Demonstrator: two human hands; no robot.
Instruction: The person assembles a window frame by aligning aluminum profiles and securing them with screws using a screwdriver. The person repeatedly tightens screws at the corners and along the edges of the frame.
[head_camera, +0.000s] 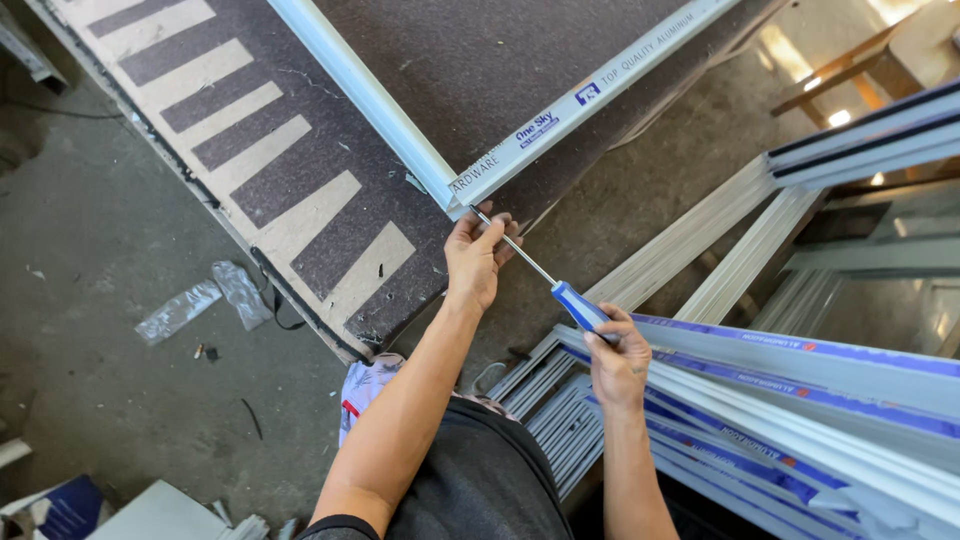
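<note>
The frame corner (455, 195) lies on the counter (300, 170), at its near edge. The left hand (475, 260) sits just below this corner, fingers around the screwdriver shaft (515, 245). The shaft runs from the corner down to the right, into the handle (580, 308). The right hand (618, 355) grips the handle, to the right of and nearer than the left hand. A stack of profiles (800, 420) lies right of the right hand. Plastic scraps (200, 305) lie on the floor (90, 380), left of the counter.
</note>
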